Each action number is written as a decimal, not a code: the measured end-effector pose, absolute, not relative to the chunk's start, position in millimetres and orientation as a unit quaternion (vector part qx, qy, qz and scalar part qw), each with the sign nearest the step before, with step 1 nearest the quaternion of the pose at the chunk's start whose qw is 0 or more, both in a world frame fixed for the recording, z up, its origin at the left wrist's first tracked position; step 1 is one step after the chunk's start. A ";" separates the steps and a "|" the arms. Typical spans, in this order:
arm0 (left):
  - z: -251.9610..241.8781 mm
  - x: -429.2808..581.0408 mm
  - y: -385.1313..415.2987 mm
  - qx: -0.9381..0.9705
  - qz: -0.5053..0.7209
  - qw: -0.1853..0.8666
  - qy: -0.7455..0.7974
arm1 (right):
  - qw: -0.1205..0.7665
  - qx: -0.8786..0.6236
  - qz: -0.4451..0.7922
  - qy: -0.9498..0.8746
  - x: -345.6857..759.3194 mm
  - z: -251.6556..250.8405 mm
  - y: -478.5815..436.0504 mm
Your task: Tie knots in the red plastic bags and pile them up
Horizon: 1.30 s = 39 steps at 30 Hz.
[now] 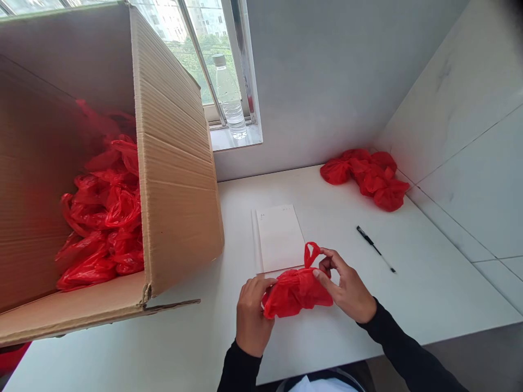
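Note:
A bunched red plastic bag is held just above the white table, near its front edge. My left hand grips the bag's left end with closed fingers. My right hand pinches the bag's right end, where a small red loop sticks up. Both sleeves are black.
A large open cardboard box at the left holds several red bags. A pile of red bags lies at the back right corner. White paper and a black pen lie behind my hands. A water bottle stands on the window sill.

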<state>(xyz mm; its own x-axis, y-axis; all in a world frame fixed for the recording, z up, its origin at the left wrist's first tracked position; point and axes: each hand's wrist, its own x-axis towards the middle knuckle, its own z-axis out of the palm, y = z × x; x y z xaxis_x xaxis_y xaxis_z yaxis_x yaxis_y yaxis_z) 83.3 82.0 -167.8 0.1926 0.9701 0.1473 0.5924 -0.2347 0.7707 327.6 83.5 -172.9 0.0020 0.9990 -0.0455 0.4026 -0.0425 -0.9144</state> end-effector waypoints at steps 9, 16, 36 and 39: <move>-164.2 90.7 86.8 0.716 0.343 0.242 0.558 | 0.360 -0.618 0.343 -0.609 322.8 -167.8 80.9; -160.1 84.5 94.6 0.735 0.353 0.207 0.540 | 0.364 -0.635 0.328 -0.597 338.2 -164.6 78.0; -120.6 89.9 89.1 0.591 0.404 0.409 0.566 | 0.534 -0.543 0.172 -0.625 336.4 -142.5 66.3; -116.6 98.5 89.3 0.610 0.389 0.395 0.567 | 0.394 -0.474 0.144 -0.774 319.4 -129.5 76.8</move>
